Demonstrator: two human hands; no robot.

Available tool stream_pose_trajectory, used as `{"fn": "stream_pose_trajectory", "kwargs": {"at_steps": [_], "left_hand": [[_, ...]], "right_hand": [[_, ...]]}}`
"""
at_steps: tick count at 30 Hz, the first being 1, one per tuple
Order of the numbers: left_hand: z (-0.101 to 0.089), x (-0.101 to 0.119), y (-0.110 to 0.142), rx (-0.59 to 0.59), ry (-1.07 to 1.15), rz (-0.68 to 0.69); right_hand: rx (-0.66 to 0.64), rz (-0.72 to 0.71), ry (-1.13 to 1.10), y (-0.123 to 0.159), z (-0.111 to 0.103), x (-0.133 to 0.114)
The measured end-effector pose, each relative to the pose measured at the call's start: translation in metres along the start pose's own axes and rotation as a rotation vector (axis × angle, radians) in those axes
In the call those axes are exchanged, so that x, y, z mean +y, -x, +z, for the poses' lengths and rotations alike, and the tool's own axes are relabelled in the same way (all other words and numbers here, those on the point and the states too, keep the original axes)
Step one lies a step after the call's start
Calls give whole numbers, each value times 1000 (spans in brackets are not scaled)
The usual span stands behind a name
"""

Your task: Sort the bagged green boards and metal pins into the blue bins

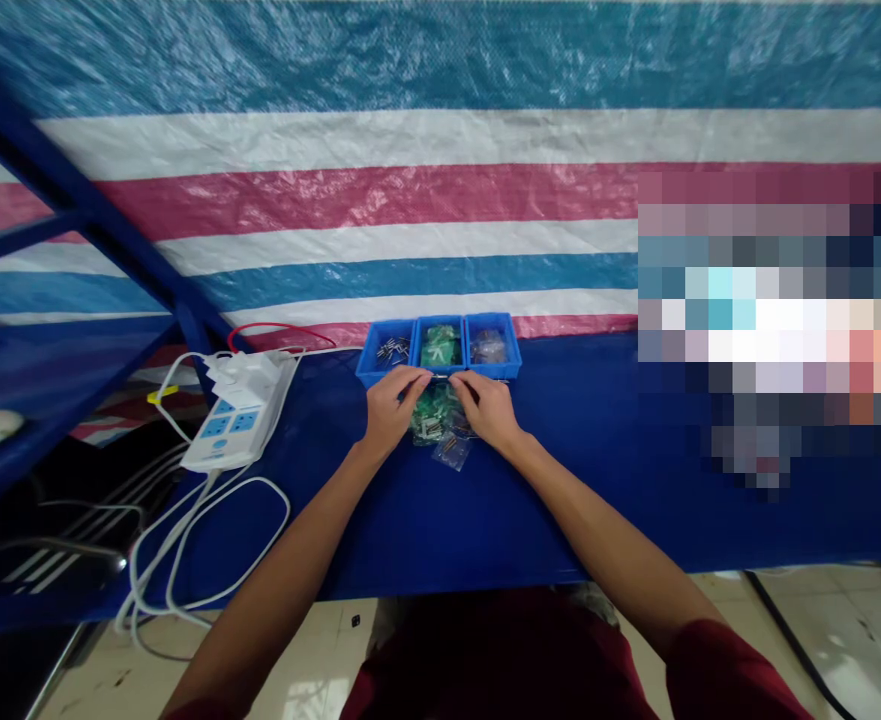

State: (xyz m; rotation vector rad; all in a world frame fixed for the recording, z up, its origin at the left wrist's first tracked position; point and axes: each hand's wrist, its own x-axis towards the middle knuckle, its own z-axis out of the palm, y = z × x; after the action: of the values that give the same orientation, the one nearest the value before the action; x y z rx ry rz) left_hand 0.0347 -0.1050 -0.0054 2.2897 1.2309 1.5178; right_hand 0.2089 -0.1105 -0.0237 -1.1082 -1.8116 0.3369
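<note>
My left hand (395, 402) and my right hand (489, 408) face each other just in front of three joined blue bins, fingertips pinched. A thin, pale, shiny thing (440, 376) spans the gap between them; its kind is too small to tell. Small metal pieces (393, 350) lie in the left bin (371, 376). Green packets (440, 346) fill the middle bin, and clear bags (488, 347) the right one. Below my hands is a pile of green packets (431, 425), partly hidden by my fingers. A small clear bag (451, 451) with brownish pieces inside lies at its front.
A white power strip (241, 425) with plugged-in adapters and looping white cables (177, 540) occupies the left of the blue table (440, 545). A blue metal frame (132, 260) rises at left. Striped sheeting (410, 200) hangs behind. The right side is pixelated.
</note>
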Motion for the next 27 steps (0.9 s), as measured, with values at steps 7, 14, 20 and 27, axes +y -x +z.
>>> {"fn": "stream_pose_trajectory", "kwargs": {"at_steps": [7,14,20,27], "left_hand": [[-18,-27,-10,330,-417,20],[-18,-35,-18,-74,-596,48],[-5,-34,-5,-489,-368,275],[4,-32,1,-622,-416,292]], "right_hand": [[37,71,59,-2,-1,5],[-119,134,217,-3,-1,10],[-275,171,375,-3,-2,6],[-218,211,363,-5,-3,4]]}}
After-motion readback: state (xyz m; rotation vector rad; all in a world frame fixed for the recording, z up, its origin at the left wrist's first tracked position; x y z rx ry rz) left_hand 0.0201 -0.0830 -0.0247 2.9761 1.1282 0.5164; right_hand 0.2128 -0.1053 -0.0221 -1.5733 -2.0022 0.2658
